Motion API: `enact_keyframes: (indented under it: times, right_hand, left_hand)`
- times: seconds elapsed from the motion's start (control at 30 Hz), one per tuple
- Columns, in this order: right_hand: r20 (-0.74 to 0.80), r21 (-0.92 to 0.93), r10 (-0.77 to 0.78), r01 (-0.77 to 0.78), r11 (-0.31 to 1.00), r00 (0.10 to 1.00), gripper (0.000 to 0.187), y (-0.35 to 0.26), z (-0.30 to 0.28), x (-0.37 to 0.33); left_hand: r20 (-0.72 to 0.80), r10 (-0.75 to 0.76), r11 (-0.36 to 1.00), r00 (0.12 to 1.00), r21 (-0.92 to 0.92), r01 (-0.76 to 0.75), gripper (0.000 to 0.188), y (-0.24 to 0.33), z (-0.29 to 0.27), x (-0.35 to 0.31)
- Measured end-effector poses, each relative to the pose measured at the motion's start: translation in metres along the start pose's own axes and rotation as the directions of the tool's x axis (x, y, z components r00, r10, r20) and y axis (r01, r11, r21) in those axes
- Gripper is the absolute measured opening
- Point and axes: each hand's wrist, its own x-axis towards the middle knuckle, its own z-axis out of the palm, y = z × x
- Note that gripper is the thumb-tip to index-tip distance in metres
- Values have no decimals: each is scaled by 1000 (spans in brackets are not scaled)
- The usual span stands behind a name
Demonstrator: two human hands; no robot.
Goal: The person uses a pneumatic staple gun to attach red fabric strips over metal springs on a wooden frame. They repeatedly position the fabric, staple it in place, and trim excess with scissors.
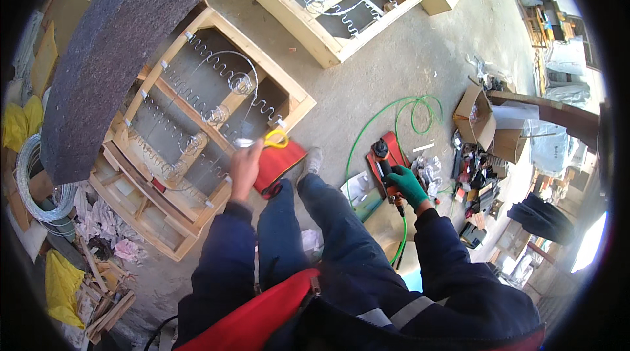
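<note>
My bare left hand [243, 170] is closed at the near right corner of a wooden seat frame [296, 114]. A yellow loop [277, 139] stands out from its fingers, perhaps the handle of scissors; blur hides the rest. Zigzag and coil springs [216, 113] span the frame. Just below the loop, red cloth with a dark edge [282, 162] lies by my foot. My right hand [408, 187], in a green glove, is wrapped round a black and orange pneumatic gun [380, 150]. A green air hose [403, 233] runs from its lower end.
More sprung frames [328, 49] stand at the back. A dark felt-like sheet [111, 55] leans at the left, near a wire coil [29, 183] and wood scraps [108, 308]. Right of me are cardboard boxes [474, 118] and piled hardware. Hose loops [420, 111] lie on the concrete floor.
</note>
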Motion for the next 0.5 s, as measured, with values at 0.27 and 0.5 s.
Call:
enact_keyframes:
  times: [0.27,0.5]
  right_hand:
    - [-3,-33,41,-41,999,999,22,-5,-63,77]
    - [84,-138,217,-205,969,972,20,-37,-93,238]
  left_hand:
    - [155,-344,908,926,-196,370,55,73,122,177]
    - [185,-144,987,972,92,128,36,78,233,319]
